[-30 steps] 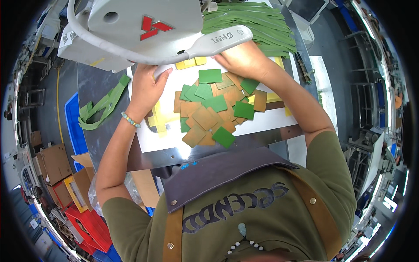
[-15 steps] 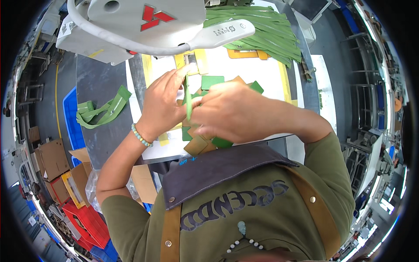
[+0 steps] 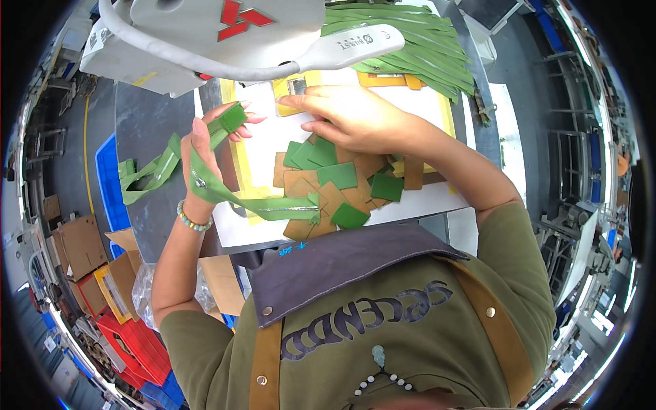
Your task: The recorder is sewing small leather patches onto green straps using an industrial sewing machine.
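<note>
Green fabric makes up the zip (image 3: 260, 209), which runs from the left hand (image 3: 208, 147) toward the worktop's (image 3: 156, 116) near edge, its loose end over the pile of green and brown patches (image 3: 335, 195). The left hand is partly closed: the zip passes between thumb and fingers, the fingertips spread beyond a square green tab (image 3: 234, 117) at its upper end. How firmly they press is hard to tell. The right hand (image 3: 348, 119) lies palm down, thumb and forefinger parted, the forefinger over the yellow frame (image 3: 282, 89); its underside is hidden, so contact there cannot be told. A second zip (image 3: 166, 162) lies by the worktop's left edge. Toward the far edge, a machine (image 3: 273, 27), cut off above, partly hides a bundle of zips (image 3: 410, 41).
</note>
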`<act>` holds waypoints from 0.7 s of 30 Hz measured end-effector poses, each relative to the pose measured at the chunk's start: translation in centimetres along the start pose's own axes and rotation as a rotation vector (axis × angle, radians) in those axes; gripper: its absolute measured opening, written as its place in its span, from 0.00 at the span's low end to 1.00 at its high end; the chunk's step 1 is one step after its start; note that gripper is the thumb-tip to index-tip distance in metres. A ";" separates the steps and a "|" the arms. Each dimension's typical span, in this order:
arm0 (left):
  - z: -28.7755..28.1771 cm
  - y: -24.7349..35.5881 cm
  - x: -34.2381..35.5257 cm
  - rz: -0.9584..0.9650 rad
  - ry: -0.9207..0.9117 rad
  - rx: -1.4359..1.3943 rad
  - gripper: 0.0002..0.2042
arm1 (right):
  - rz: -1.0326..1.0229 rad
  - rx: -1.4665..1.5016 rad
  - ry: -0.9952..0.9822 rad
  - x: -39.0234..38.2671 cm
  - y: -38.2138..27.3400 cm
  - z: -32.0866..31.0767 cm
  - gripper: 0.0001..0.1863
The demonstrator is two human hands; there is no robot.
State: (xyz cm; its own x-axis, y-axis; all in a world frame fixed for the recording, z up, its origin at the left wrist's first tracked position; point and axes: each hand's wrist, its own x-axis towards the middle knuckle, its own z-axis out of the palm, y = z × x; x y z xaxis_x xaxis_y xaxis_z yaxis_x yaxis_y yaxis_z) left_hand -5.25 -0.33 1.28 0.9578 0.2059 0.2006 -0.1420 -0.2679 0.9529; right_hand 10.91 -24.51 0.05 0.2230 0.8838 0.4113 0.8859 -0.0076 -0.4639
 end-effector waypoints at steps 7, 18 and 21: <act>0.6 -1.6 0.1 -0.379 -0.019 -0.440 0.41 | 0.171 -0.054 -0.168 1.6 -0.1 -1.8 0.16; -0.1 0.4 0.7 -0.275 0.093 -0.511 0.37 | 0.080 -0.141 0.175 1.3 1.5 -1.7 0.12; -4.8 -1.5 0.4 -0.279 0.178 -0.425 0.36 | 0.111 -0.017 0.124 0.6 1.5 -2.7 0.11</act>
State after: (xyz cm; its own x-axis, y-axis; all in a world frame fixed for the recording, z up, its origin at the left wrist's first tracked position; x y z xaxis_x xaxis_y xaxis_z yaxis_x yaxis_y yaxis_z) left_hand -5.90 4.68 1.04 0.9216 0.3812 -0.0736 -0.0119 0.2172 0.9760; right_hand 13.49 -25.26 1.67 0.3673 0.8128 0.4521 0.8597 -0.1110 -0.4987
